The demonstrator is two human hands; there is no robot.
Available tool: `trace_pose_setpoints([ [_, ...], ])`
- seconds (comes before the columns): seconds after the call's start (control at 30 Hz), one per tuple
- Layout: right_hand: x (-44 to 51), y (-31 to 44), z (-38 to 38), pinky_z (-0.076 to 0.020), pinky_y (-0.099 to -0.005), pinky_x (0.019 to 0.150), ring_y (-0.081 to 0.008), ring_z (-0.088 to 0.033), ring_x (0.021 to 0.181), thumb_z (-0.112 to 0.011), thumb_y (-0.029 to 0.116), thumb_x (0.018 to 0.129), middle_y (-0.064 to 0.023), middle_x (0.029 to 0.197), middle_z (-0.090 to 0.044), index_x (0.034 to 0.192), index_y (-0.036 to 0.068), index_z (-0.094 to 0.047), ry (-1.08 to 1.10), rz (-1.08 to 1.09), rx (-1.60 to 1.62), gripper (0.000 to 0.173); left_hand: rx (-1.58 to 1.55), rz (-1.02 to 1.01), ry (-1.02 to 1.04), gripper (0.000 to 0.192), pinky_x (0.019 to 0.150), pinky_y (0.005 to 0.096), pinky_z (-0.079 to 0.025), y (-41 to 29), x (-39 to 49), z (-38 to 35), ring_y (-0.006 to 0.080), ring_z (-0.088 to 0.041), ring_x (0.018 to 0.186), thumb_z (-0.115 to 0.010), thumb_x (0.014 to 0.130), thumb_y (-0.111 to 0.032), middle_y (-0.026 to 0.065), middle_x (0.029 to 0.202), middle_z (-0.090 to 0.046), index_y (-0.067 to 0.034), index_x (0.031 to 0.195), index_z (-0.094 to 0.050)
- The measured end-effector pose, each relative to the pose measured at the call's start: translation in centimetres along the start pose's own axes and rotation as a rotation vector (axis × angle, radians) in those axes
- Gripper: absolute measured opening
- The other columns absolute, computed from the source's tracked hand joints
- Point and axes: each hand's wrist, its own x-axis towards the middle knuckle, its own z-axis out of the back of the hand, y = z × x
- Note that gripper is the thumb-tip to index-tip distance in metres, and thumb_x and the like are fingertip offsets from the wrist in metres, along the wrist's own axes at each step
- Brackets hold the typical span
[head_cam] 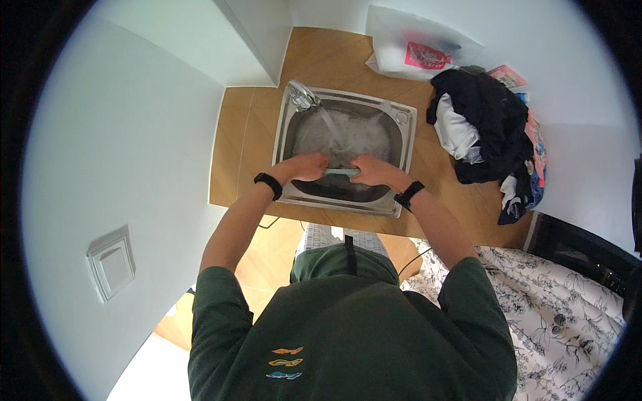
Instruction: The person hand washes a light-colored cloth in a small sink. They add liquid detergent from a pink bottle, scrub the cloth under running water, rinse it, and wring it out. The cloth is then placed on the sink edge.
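Observation:
My left hand (310,166) and my right hand (375,170) are closed on a light green strip (342,172), which spans the gap between them. It looks like wet cloth, though most of it is hidden by my fingers. Both hands are over the near half of a stainless steel sink (346,206). Water runs from a chrome faucet (302,96) at the far left corner and lands just beyond my hands. Foamy water (363,131) covers the basin behind them.
A pile of black and white clothes (494,118) lies on the wooden countertop (426,200) to the right. Behind it leans a translucent plastic bag (388,45) with a pink label. A white wall (150,150) bounds the left side. Floral fabric (556,311) hangs at lower right.

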Motion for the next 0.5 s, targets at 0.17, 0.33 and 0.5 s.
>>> trace_pose_setpoints([
  [0.17,-2.2,1.9,2.9,-0.0506,-0.0508,0.077,-0.0455,-0.067,0.091,-0.075,0.018,0.090,-0.0274,0.098,-0.068,0.098,-0.003,-0.059,-0.034,-0.008,-0.011,0.028,-0.037,0.026,-0.093,0.016,0.078,0.0562,-0.050,-2.5,-3.2,2.0,0.0478,-0.066,0.092,-0.053,0.092,-0.013,0.0266,0.098,-0.070,0.000,0.096,-0.061],
  [0.33,-0.9,-0.7,5.4,-0.0526,-0.0515,0.087,-0.0424,-0.067,0.106,-0.067,0.010,0.090,-0.0257,0.113,-0.067,0.120,0.000,-0.057,-0.098,-0.140,0.041,0.033,0.053,0.046,-0.372,0.016,0.080,0.0550,-0.052,-0.3,-1.6,3.6,0.0472,-0.067,0.091,-0.057,0.092,-0.011,0.0269,0.093,-0.068,-0.001,0.104,-0.058],
  [0.5,1.0,-2.9,3.9,-0.0528,-0.0509,0.101,-0.0400,-0.063,0.121,-0.066,0.010,0.092,-0.0227,0.131,-0.063,0.142,0.005,-0.053,-0.356,-0.392,-0.228,0.051,0.439,0.211,-0.603,0.032,0.095,0.0512,-0.054,1.5,1.5,1.7,0.0425,-0.062,0.119,-0.059,0.093,-0.011,0.0228,0.122,-0.066,-0.006,0.124,-0.059],
])
